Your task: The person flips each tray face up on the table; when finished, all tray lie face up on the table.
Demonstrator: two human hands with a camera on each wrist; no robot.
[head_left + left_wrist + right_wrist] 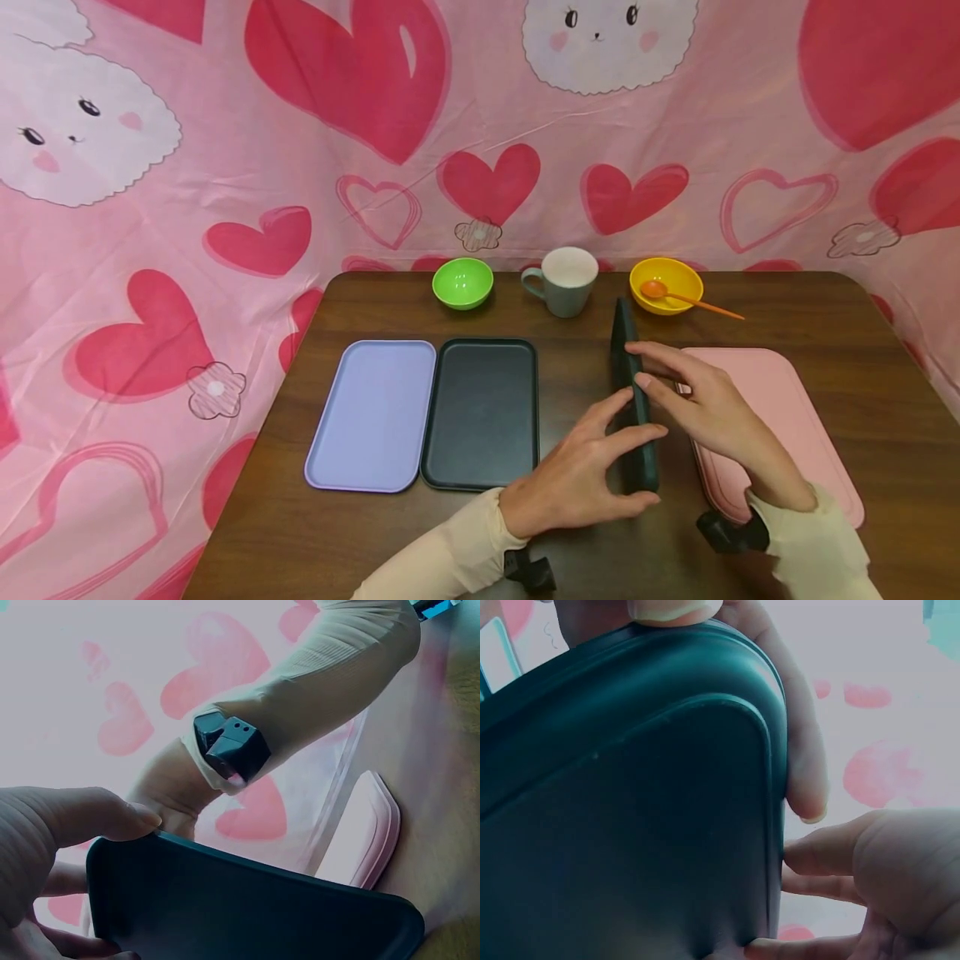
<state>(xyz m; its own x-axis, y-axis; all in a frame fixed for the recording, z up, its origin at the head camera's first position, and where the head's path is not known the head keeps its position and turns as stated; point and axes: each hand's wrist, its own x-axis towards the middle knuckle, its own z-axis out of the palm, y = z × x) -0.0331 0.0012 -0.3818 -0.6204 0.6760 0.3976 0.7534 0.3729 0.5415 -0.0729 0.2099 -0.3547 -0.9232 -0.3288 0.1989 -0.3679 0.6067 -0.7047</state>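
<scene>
A dark tray (643,467) with rounded corners is tipped up on its side, edge-on in the head view. My left hand (577,475) grips its near end, the thumb at the close corner and the fingers spread along its side. On the opposite side, my right hand (708,408) pinches the upper rim with thumb and fingers. The left wrist view shows the left thumb (124,817) lying along the tray's rim. The tray's broad face (645,810) fills much of the right wrist view.
A lavender tray (372,417) and another dark tray (483,412) lie side by side at left. A pink board (780,417) lies right. Along the back stand a green bowl (462,283), a grey mug (567,292) and a yellow bowl (678,300) holding an orange spoon (705,305).
</scene>
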